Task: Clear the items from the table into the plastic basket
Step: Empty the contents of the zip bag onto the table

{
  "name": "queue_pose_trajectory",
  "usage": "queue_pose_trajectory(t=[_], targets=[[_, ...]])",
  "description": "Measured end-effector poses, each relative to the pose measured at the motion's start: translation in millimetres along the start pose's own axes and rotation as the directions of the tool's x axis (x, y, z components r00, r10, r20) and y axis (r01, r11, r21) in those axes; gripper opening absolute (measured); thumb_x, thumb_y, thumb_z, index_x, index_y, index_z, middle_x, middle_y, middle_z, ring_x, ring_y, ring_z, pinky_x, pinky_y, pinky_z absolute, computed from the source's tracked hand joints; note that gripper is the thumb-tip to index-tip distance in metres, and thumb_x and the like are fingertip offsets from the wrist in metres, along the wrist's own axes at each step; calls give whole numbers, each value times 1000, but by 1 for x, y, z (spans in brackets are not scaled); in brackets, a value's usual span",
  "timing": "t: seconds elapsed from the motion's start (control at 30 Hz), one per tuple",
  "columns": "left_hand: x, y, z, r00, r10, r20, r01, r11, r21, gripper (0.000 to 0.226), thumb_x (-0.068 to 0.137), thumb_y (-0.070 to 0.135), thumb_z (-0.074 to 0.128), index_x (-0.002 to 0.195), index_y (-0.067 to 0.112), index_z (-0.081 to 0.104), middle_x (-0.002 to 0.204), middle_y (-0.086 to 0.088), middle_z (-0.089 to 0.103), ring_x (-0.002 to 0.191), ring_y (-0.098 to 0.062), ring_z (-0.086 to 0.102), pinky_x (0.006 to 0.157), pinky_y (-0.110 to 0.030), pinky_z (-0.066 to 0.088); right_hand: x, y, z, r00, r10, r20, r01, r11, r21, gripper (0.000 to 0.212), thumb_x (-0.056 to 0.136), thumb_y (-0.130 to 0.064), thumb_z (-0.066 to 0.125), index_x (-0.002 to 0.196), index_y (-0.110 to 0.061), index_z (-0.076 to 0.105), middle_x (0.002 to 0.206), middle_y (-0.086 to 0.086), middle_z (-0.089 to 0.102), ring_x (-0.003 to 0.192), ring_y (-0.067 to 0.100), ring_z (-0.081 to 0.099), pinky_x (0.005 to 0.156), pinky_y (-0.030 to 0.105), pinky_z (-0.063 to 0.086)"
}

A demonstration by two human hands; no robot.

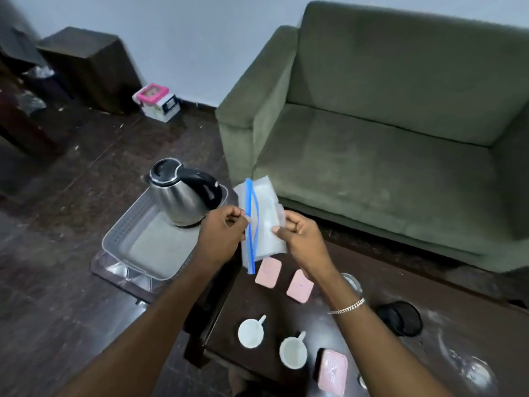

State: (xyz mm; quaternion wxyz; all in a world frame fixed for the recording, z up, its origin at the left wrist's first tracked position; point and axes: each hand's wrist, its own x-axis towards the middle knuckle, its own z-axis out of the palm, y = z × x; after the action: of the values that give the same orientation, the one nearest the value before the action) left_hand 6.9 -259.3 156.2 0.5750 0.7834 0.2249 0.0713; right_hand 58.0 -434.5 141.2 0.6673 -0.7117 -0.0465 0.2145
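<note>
A clear zip bag (262, 222) with a blue seal is held up in the air between the basket and the table. The left hand (221, 237) pinches its seal edge; the right hand (302, 239) grips its right side. To the left, the grey plastic basket (148, 253) holds a steel kettle (183, 193). On the near dark table (372, 348) lie two pink pads (283, 279) and two white cups (272, 342).

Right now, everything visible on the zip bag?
The zip bag is clear, thin plastic with a blue zip strip down its left edge. It looks folded or doubled and hangs roughly upright in the air above the dark table. The left hand pinches the zip edge; the right hand pinches the opposite side. It looks empty, though its contents are unclear.
</note>
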Motion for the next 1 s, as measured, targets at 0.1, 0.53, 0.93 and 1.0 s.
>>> queue_pose_trajectory(t=[0.1, 0.53, 0.93, 1.0], targets=[[-15, 37, 25, 998, 26, 65, -23, 999, -46, 23, 94, 6, 70, 74, 18, 69, 67, 8, 71, 63, -7, 65, 59, -25, 57, -28, -19, -53, 921, -137, -365, 28, 957, -287, 58, 89, -8, 70, 144, -17, 51, 135, 5, 59, 120, 19, 59, 105, 36, 48], [-67, 189, 100, 952, 272, 142, -283, 957, 61, 22, 80, -4, 73, 83, 15, 63, 79, -4, 68, 69, -14, 63, 67, -30, 56, -101, -138, -136, 877, -333, -347, 232, 925, -301, 44, 87, -8, 66, 116, -39, 55, 81, 1, 73, 70, 13, 68, 64, 27, 56], [-105, 231, 134, 832, 458, 314, -549, 761, 345, 53, 80, -15, 51, 129, -2, 68, 140, -12, 64, 124, -27, 64, 112, -31, 44, -142, -174, -179, 859, -198, -472, -313, 525, -791, 10, 89, -17, 50, 87, -11, 59, 96, 13, 69, 88, 39, 69, 62, 33, 42], [-113, 236, 144, 800, 459, 385, -585, 737, 337, 55, 82, -13, 53, 134, 0, 65, 145, -10, 60, 121, -29, 64, 110, -35, 46, -143, -180, -178, 863, -149, -483, -253, 700, -668, 16, 84, -8, 50, 88, -1, 63, 92, 18, 71, 89, 40, 68, 66, 37, 53]])
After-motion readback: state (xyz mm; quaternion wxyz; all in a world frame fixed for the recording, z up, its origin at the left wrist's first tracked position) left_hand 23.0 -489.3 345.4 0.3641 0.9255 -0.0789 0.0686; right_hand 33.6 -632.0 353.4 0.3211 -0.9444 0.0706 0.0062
